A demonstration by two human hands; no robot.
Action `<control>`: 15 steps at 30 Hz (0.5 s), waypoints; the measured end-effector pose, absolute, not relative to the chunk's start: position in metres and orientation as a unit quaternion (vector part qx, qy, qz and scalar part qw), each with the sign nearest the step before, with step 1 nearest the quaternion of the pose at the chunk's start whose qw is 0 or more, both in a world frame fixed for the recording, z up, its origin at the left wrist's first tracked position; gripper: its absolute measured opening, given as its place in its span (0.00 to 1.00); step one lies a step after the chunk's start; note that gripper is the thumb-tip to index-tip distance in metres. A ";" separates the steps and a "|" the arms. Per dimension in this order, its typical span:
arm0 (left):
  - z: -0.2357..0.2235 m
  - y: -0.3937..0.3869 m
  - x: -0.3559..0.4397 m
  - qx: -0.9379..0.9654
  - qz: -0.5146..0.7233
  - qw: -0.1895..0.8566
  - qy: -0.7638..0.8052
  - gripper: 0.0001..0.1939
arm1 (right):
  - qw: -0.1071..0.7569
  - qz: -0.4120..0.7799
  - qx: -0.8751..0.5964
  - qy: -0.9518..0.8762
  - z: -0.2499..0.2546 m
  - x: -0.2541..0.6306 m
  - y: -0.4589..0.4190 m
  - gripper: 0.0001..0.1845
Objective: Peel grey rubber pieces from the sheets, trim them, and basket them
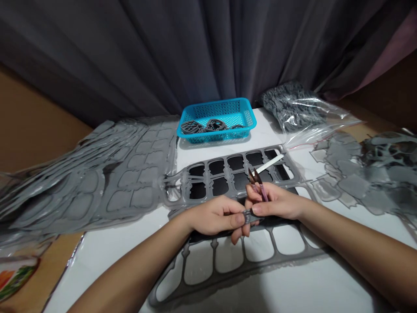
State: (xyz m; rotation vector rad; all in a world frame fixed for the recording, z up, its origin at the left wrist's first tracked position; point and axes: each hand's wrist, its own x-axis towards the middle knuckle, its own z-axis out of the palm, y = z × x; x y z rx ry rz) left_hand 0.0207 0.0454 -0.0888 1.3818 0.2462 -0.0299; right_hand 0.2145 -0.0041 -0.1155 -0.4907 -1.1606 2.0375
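Observation:
My left hand (216,215) is closed in a pinch on a small grey rubber piece (250,215) at the middle of the table. My right hand (276,202) meets it from the right, also pinching that piece, and holds small pink-handled snips (259,182) whose dark blades point up and away. Both hands hover over a grey rubber moulded frame (234,256) with open cells. It lies partly on a dark mat (224,182).
A blue basket (216,118) with dark rubber rings stands at the back centre. A stack of grey moulded sheets (97,174) fills the left. A clear bag of grey parts (296,108) and loose grey scraps (361,169) lie right. A white strip (270,164) rests on the frame.

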 end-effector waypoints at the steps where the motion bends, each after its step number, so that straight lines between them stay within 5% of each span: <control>1: -0.089 0.045 0.021 0.633 -0.010 0.765 0.115 0.24 | 0.351 0.798 -0.186 -0.453 -0.115 0.214 -0.005 0.23; 15: -0.084 0.044 0.026 0.652 -0.065 0.753 0.057 0.27 | 0.294 0.821 -0.226 -0.434 -0.116 0.207 -0.012 0.24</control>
